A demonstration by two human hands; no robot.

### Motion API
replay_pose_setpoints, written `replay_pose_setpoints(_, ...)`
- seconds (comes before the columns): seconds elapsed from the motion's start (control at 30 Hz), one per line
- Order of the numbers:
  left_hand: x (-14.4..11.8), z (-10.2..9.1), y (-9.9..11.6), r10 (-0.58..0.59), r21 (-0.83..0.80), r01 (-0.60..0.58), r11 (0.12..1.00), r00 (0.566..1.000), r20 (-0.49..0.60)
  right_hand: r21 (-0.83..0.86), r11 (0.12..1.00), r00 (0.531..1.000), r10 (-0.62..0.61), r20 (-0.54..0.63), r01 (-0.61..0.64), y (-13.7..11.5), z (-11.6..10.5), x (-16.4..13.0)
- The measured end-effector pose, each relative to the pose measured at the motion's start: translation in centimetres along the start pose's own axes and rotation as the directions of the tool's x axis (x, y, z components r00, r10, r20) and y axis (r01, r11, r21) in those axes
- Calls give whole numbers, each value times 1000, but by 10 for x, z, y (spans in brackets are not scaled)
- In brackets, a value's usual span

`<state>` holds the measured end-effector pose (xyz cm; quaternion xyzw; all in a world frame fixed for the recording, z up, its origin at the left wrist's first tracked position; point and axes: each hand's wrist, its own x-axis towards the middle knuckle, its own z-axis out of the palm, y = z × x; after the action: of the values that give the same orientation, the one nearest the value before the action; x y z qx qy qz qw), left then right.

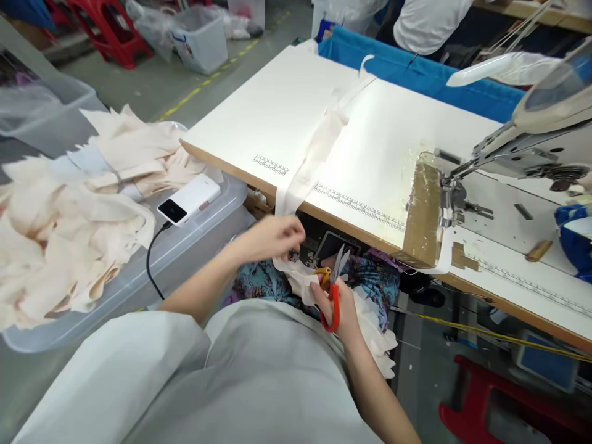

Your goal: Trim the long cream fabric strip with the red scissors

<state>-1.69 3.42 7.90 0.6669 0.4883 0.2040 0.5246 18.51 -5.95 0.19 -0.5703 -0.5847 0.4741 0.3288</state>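
A long strip of cream fabric lies across the white sewing table and hangs over its front edge towards my lap. Just below that edge, my left hand is closed, its curled fingers on the hanging strip; the exact grip is partly hidden. My right hand holds a pair of scissors with red and yellow-orange handles, blades pointing up and slightly parted. Its thumb also presses on the fabric's lower part. More cream fabric pieces rest on my lap, below and right of the scissors.
A sewing machine stands on the right of the table. At left, a heap of cream pieces and a white power bank lie on a plastic bin. A red stool stands lower right. Another person sits beyond the blue cloth trough.
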Motion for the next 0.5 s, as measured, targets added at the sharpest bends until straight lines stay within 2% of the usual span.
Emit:
replay_pose_setpoints(0.03,9,-13,6,59,117,-39,992,982,-178,-15,1000,1000,-16,-16,16,-1,-3,-2)
replay_pose_setpoints(0.07,21,-26,12,116,233,-34,972,929,-351,-23,999,999,-31,-31,30,-1,-6,-5)
replay_pose_setpoints(0.1,34,-38,17,167,340,11,940,856,-489,-28,999,998,-41,-42,40,-2,-9,-8)
replay_pose_setpoints(0.13,47,-47,20,192,421,79,903,804,-563,-28,999,997,-48,-54,47,-2,-12,-11)
replay_pose_setpoints(0.17,61,-53,22,192,478,150,865,783,-592,-26,998,996,-53,-66,51,-3,-16,-14)
replay_pose_setpoints(0.23,82,-57,22,160,554,241,797,800,-578,-12,999,994,-49,-96,48,-3,-24,-19)
replay_pose_setpoints(0.3,95,-53,19,137,590,273,760,820,-556,14,999,989,-40,-144,42,-5,-34,-25)
replay_pose_setpoints(0.33,98,-50,17,139,595,281,753,816,-561,26,999,985,-36,-167,41,-6,-40,-27)
replay_pose_setpoints(0.43,100,-45,14,153,547,269,793,781,-606,37,999,970,-27,-240,37,-12,-57,-33)
replay_pose_setpoints(0.5,97,-47,15,139,415,157,896,789,-598,31,999,960,-21,-279,31,-16,-71,-38)
